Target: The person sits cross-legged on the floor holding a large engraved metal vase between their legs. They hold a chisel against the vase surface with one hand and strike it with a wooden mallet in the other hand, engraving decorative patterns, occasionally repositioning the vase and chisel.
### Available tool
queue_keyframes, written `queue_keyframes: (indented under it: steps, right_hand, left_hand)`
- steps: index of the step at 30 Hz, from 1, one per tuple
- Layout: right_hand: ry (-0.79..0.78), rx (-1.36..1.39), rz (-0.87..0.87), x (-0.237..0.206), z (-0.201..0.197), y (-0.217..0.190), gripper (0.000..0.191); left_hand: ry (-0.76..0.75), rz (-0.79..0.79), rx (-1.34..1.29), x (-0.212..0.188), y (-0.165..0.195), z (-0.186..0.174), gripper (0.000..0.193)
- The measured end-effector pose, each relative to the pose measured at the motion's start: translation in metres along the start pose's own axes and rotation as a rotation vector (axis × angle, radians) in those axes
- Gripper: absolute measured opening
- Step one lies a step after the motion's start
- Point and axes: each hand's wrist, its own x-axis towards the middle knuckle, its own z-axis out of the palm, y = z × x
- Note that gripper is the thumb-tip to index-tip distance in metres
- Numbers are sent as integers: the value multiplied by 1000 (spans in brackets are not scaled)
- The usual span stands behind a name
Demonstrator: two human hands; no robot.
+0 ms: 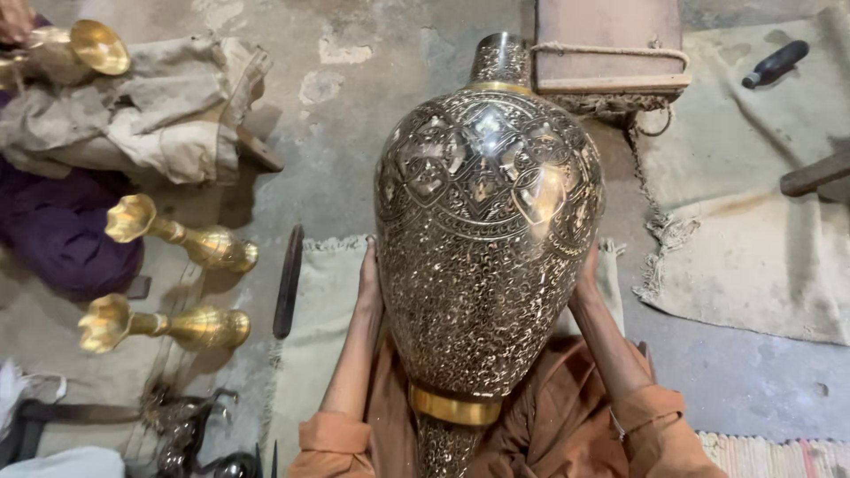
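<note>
The person's left hand (369, 281) lies flat against the left side of a large engraved brass vase (485, 239), and the right hand (587, 281) presses the opposite side; each grip is a spread palm clasping the vase, with most of the fingers hidden behind its body. The vase is held between the two hands over the person's lap, its narrow neck pointing away and its gold-banded foot near the orange sleeves.

Under the hands a pale cloth mat (323, 301) lies on the concrete floor (354, 133). A dark slim tool (288, 281) rests along the mat's left edge. Farther left, two small golden vases (181, 237) lie on their sides, one above the other. At the top left, another person's hand grasps a third golden vase (84, 49) over a bundle of beige cloth (159, 115). Beyond the big vase's neck sits a wooden block (609, 44) bound with rope. A dark-handled tool (775, 64) lies on another mat at the top right.
</note>
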Motion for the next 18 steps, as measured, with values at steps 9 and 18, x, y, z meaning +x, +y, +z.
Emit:
queue_keyframes:
  steps: [9, 18]
  right_hand:
    - [60, -167, 77, -30, -17, 0, 74]
    - [64, -671, 82, -120, -92, -21, 56]
  left_hand:
    - [269, 278, 254, -47, -15, -39, 31]
    - [435, 127, 1400, -156, -78, -69, 34]
